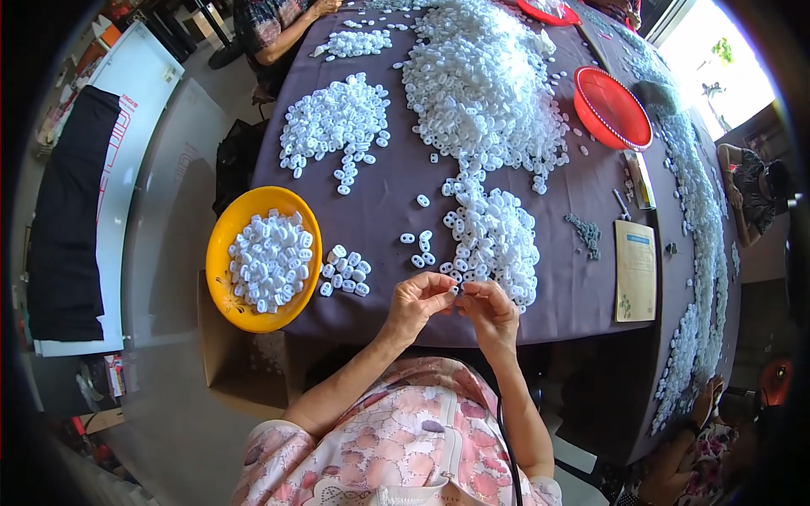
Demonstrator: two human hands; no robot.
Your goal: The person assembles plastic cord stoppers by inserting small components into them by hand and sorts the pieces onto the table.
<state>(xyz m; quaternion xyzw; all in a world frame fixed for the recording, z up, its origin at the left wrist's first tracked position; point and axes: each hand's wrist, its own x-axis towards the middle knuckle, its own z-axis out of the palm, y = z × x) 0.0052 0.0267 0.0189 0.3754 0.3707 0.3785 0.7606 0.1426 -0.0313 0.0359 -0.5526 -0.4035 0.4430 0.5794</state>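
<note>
My left hand [417,305] and my right hand [491,314] meet at the near table edge, fingertips pinched together. Between them is a small white plastic piece [456,290], mostly covered by the fingers. Right beyond the hands lies a heap of white oval two-holed plastic pieces [496,236]. A few loose pieces [419,260] are scattered to its left. A small cluster of similar pieces [344,271] sits farther left, beside a yellow bowl [221,291] that holds many more.
Large white heaps [477,80] cover the far table, with a smaller pile [333,122] at left. A red basket [609,110], a tan booklet [634,274] and grey bits [584,234] lie to the right. An open cardboard box [245,375] stands below the bowl. Other people sit around the tables.
</note>
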